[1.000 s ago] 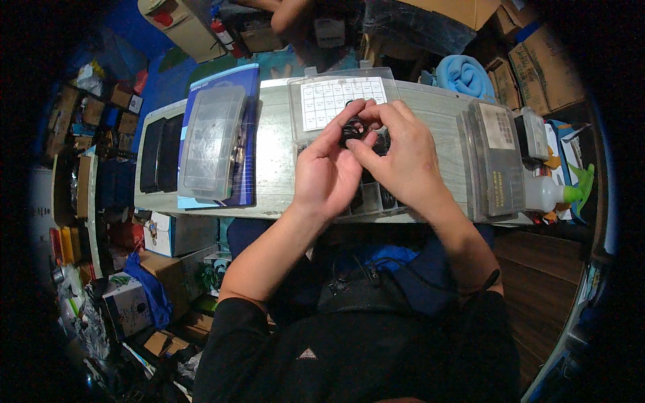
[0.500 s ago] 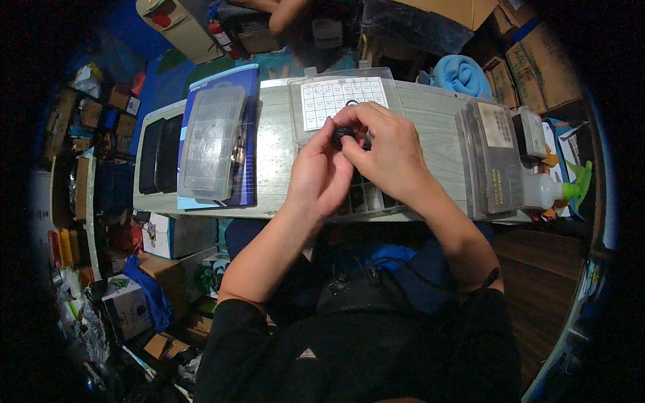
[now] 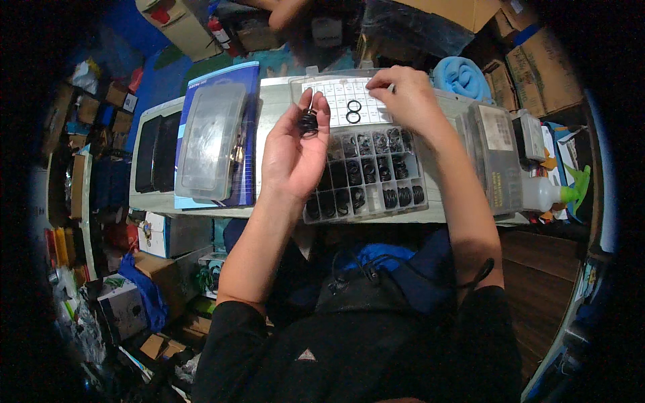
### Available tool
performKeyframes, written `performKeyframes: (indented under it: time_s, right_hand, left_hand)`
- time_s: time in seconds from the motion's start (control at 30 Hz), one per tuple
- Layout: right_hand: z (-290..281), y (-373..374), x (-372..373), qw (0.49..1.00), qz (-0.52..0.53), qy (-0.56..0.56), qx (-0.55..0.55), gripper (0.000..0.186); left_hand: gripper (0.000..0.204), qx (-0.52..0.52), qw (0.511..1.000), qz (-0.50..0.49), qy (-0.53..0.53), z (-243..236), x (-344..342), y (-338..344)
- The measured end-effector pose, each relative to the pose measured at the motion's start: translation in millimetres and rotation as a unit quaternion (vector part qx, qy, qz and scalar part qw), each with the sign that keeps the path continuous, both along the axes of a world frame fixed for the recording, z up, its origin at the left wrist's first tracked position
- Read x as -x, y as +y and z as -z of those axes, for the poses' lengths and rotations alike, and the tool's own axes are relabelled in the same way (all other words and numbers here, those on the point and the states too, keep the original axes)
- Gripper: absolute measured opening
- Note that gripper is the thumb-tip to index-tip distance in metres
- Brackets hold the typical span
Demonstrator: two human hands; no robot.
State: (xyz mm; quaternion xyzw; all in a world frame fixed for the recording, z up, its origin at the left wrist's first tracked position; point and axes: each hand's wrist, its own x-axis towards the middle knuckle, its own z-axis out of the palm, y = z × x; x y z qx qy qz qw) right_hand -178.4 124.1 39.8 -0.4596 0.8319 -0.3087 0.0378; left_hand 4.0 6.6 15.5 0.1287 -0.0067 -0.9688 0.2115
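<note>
dark cases (image 3: 153, 158): two are lying side by side, farthest out on the left hand's outer side.
blue folder (image 3: 251, 127): is lying left of the left hand, bearing a case on top.
clear case (image 3: 211, 144): is resting on the blue folder, left of the left hand.
pale table (image 3: 274, 104): is showing a bare strip just beside the left hand.
left hand (image 3: 293, 151): is turning palm up, its fingers curling in and gripping a bunch of rings.
black rings (image 3: 308, 123): are sitting bunched in the left hand's fingers.
label sheet (image 3: 338, 101): is lying between the two hands, showing a printed grid.
loose rings (image 3: 353, 111): two black ones are lying on the sheet between the hands, touching like a figure eight.
divided box (image 3: 374, 196): is sitting between the forearms, nearer the body than the sheet, holding more rings in its compartments.
right hand (image 3: 410, 97): is hovering back upward by the sheet's right edge, thumb and forefinger bending toward each other; at this size i cannot tell whether the tips are meeting.
blue towel (image 3: 462, 79): is lying rolled, right of the right hand.
stacked cases (image 3: 498, 164): are lying right of the right forearm.
spray bottle (image 3: 541, 195): is lying beyond those cases, farther right of the right hand.
</note>
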Motion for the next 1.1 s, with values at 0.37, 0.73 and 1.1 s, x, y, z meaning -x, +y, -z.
performKeyframes:
  time_s: [0.37, 0.73, 1.1]
  right_hand:
    - [39.8, -28.0, 2.7, 0.994, -0.030, -0.027, -0.098, 0.021]
    - [32.7, -23.6, 5.4, 0.997, 0.010, -0.057, -0.051, 0.015]
    - [-26.9, 20.9, -40.9, 0.962, -0.128, -0.210, 0.115, 0.012]
  left_hand:
    - [0.039, 0.007, 0.998, 0.033, 0.047, 7.7, 1.2, 4.1]
    - [0.056, 0.041, 0.993, 0.061, 0.088, 5.8, 5.0, 12.5]
    - [0.057, 0.082, 0.984, 0.122, 0.102, 15.9, 9.2, 16.8]
